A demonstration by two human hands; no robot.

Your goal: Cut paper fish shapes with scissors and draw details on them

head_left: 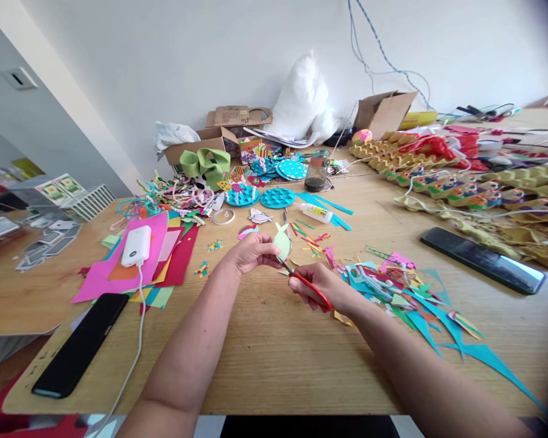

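My left hand (250, 252) is closed in a pinch on a pale green fish-shaped paper cutout (282, 240), held just above the wooden table (274, 365). My right hand (317, 286) grips red-handled scissors (301, 281), whose blades reach up to the lower edge of the cutout. Both hands are at the middle of the table, close together.
Paper scraps (402, 292) lie right of my right hand. A stack of coloured sheets (132, 267) with a white power bank (136, 246) and a black phone (82, 344) sit left. A glue bottle (316, 212), teal discs (277, 197), egg cartons (461, 176) and boxes lie farther back.
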